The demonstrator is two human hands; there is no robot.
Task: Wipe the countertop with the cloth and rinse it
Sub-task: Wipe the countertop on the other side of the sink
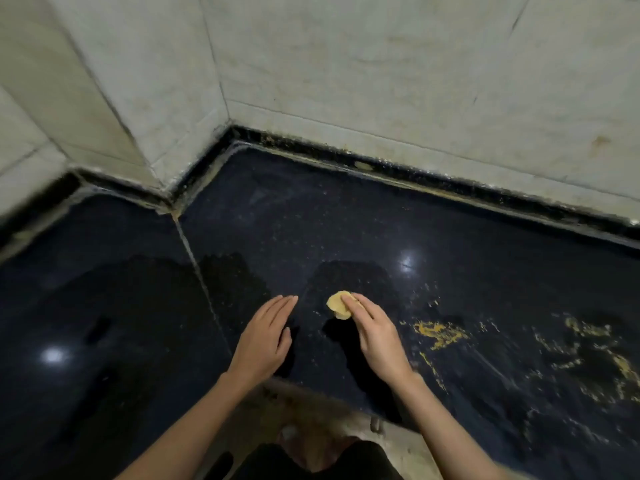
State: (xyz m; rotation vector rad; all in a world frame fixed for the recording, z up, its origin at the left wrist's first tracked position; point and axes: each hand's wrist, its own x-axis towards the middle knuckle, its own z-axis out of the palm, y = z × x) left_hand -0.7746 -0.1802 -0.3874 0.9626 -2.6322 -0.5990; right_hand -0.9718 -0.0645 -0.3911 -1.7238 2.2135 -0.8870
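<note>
A small yellow cloth (337, 305), bunched up, lies on the black speckled countertop (311, 230). My right hand (375, 336) presses down on it with the fingertips, covering its near edge. My left hand (265, 339) hovers flat just left of the cloth, fingers together, holding nothing. Yellow smears and crumbs (438, 332) streak the countertop to the right of my right hand, and more yellow residue (599, 362) spreads toward the far right.
Pale tiled walls (346, 64) meet the countertop at a stepped corner at the back, with a grimy black upstand (381, 164) along their base. A seam (194, 258) runs across the counter left of my hands. The counter's front edge (346, 414) is close below my wrists.
</note>
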